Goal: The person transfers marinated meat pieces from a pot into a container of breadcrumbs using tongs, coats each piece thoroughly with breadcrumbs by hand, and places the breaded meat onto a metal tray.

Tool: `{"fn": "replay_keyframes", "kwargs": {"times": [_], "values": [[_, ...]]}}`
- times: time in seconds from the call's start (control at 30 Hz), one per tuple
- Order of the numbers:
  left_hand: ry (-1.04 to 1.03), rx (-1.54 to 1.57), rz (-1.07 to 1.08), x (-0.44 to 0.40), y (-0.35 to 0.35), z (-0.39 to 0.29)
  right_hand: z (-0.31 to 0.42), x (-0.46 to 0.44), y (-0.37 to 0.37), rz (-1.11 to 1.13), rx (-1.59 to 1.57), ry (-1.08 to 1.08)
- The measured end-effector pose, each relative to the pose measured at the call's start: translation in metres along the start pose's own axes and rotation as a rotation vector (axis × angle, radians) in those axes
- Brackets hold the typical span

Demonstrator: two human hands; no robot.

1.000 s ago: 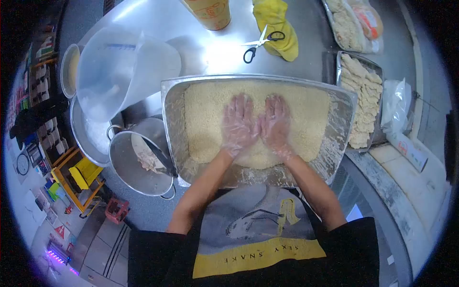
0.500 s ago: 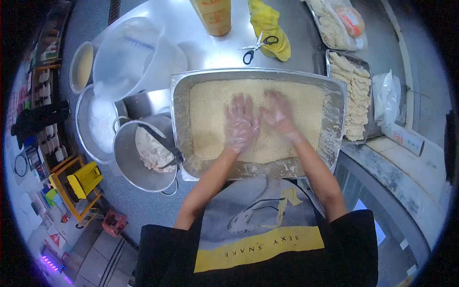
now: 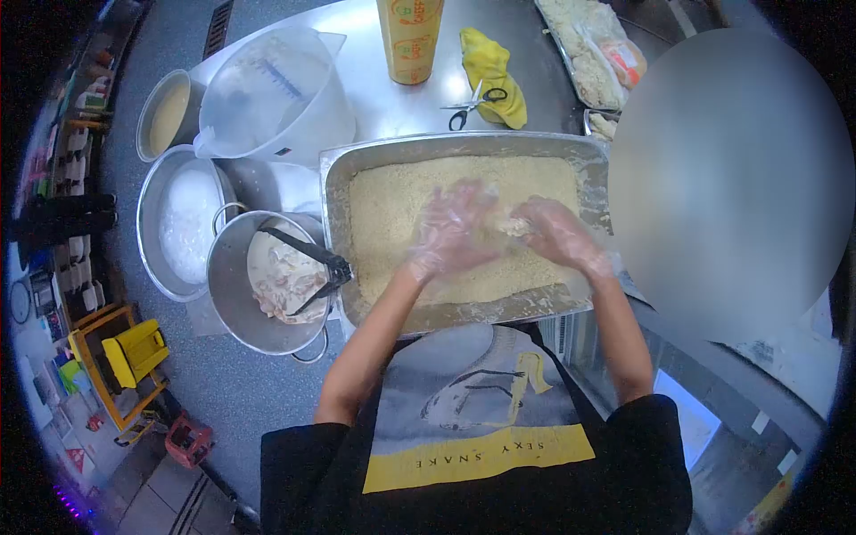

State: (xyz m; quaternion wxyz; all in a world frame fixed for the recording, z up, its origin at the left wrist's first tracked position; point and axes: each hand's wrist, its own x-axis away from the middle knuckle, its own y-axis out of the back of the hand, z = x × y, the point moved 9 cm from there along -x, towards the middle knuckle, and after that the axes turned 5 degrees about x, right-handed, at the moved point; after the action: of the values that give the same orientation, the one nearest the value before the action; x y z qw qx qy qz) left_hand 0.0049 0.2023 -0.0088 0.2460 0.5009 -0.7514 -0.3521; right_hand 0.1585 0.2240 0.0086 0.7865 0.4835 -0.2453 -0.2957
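Note:
Pale crumbs (image 3: 392, 192) fill much of a deep metal tray (image 3: 464, 143) in front of me. My left hand (image 3: 453, 230), in a clear plastic glove, is spread over the crumbs, its fingers apart and slightly blurred. To its right my right hand (image 3: 560, 234), also gloved, has its fingers curled round a small crumb-coated piece (image 3: 514, 226). Left of the tray stands a metal pot (image 3: 234, 308) with pieces in whitish liquid (image 3: 287, 272) and black-handled tongs (image 3: 312, 256) leaning in it.
A large clear jug (image 3: 267, 98), a metal bowl (image 3: 183, 223) and a smaller bowl (image 3: 169, 116) stand at left. Behind the tray are a yellow tub (image 3: 410, 40), scissors (image 3: 481, 102) and a yellow cloth (image 3: 489, 67). A blurred round area covers the right side.
My right hand has come up off the crumbs and turned inward, now with a coated piece at its fingers. My left hand has tilted. The view has shifted, and a blurred area has appeared at right.

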Motion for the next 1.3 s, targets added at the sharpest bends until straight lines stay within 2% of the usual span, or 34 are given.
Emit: {"fn": "replay_keyframes", "kwargs": {"times": [0.03, 0.13, 0.17, 0.2, 0.23, 0.27, 0.3, 0.33, 0.37, 0.47, 0.57, 0.63, 0.7, 0.77, 0.8, 0.87, 0.93, 1.0, 1.07, 1.13, 1.17, 1.23, 1.3], "values": [[-0.069, 0.083, -0.091, -0.002, 0.008, -0.011, 0.007, 0.003, 0.014, -0.002, 0.005, -0.009], [-0.194, 0.107, 0.009, -0.018, 0.005, -0.031, 0.008, 0.018, 0.042, -0.085, -0.129, -0.063], [-0.213, 0.108, 0.009, -0.026, 0.009, -0.035, -0.006, 0.022, 0.037, -0.047, -0.374, -0.154], [-0.172, 0.106, 0.156, -0.031, 0.005, -0.034, -0.017, 0.029, 0.029, -0.009, -0.625, -0.244], [-0.127, 0.101, 0.306, -0.031, -0.002, -0.033, -0.018, 0.034, 0.03, -0.02, -0.624, -0.256], [-0.14, 0.099, 0.313, -0.029, 0.0, -0.038, -0.014, 0.037, 0.035, -0.069, -0.452, -0.18], [-0.117, -0.06, 0.283, -0.026, 0.003, -0.039, -0.009, 0.04, 0.039, -0.118, -0.278, -0.105], [-0.102, -0.221, 0.248, -0.03, 0.007, -0.042, -0.014, 0.043, 0.027, -0.104, -0.17, -0.147], [-0.045, -0.323, 0.357, -0.036, -0.002, -0.043, -0.019, 0.049, 0.009, -0.089, -0.062, -0.2], [0.0, -0.493, 0.571, -0.044, -0.034, -0.049, -0.016, 0.052, -0.029, -0.117, -0.246, -0.118], [-0.013, -0.577, 0.622, -0.051, -0.028, -0.105, -0.019, 0.074, -0.037, -0.155, -0.319, -0.073], [-0.06, -0.613, 0.659, -0.063, -0.022, -0.155, -0.034, 0.098, -0.018, -0.202, -0.366, -0.051], [-0.109, -0.649, 0.693, -0.075, -0.026, -0.195, -0.051, 0.129, 0.032, -0.156, -0.524, -0.084], [-0.295, -0.243, 0.238, -0.099, -0.002, -0.254, -0.089, 0.165, 0.071, -0.238, -0.589, -0.155], [-0.292, -0.248, 0.245, -0.111, -0.017, -0.264, -0.111, 0.184, 0.09, -0.307, -0.642, -0.215], [-0.305, 0.04, 0.174, -0.147, -0.047, -0.286, -0.155, 0.216, 0.118, -0.362, -0.645, -0.344], [-0.266, 0.047, 0.215, -0.185, -0.102, -0.279, -0.193, 0.231, 0.146, -0.361, -0.397, -0.289], [-0.227, 0.087, 0.11, -0.221, -0.127, -0.281, -0.254, 0.238, 0.131, -0.432, -0.477, -0.38], [-0.065, 0.49, -0.062, -0.262, -0.162, -0.233, -0.297, 0.229, 0.142, -0.539, -0.458, -0.369], [-0.357, -0.062, -0.148, -0.304, -0.154, -0.26, -0.345, 0.192, 0.145, -0.456, -0.211, -0.42], [-0.352, -0.072, -0.156, -0.327, -0.151, -0.261, -0.361, 0.172, 0.15, -0.459, -0.214, -0.407], [-0.27, -0.249, -0.117, -0.374, -0.154, -0.258, -0.386, 0.144, 0.176, -0.594, -0.013, -0.419], [-0.267, -0.28, -0.148, -0.399, -0.156, -0.253, -0.411, 0.123, 0.185, -0.603, -0.028, -0.409]]}}
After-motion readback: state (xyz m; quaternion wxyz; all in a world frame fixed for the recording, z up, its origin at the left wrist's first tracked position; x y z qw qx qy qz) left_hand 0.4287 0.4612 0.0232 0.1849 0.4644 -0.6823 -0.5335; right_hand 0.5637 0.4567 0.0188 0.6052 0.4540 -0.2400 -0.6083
